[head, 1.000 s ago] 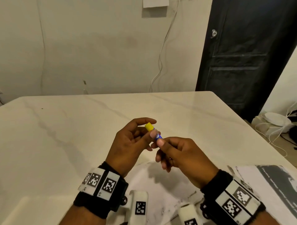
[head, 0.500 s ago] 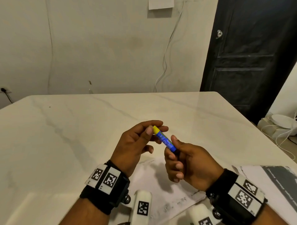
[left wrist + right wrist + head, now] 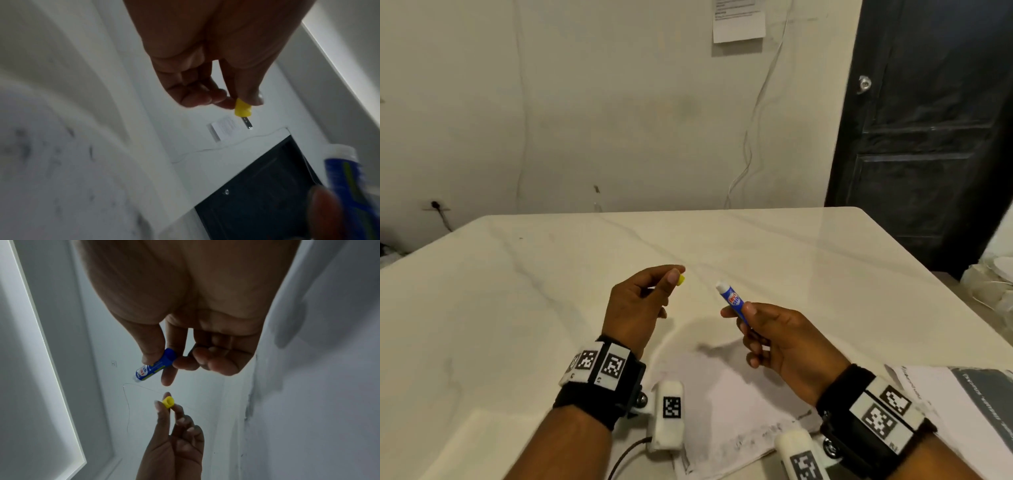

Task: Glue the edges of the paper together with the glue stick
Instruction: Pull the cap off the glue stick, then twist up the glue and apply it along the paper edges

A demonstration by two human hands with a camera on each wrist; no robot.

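Observation:
My right hand [image 3: 748,313] pinches a small blue glue stick [image 3: 732,298] near its base, white open tip pointing up and left; the glue stick [image 3: 153,368] lies between thumb and forefinger in the right wrist view. My left hand [image 3: 674,275] pinches the yellow cap [image 3: 680,280] between thumb and forefinger, a short way left of the stick. The cap [image 3: 242,109] and the cap [image 3: 168,401] show in both wrist views, its hollow end open. A white sheet of paper [image 3: 729,404] lies on the table under and between my wrists, partly hidden by them.
The pale marble table [image 3: 551,291] stretches ahead to a wall. A printed booklet [image 3: 969,404] lies at the near right edge. A black door [image 3: 928,137] stands beyond the table's right corner. A note [image 3: 739,20] hangs on the wall.
The yellow cap has come off the glue stick. My left hand has drawn it away to the left while my right hand keeps the uncapped stick; the two hands are now apart.

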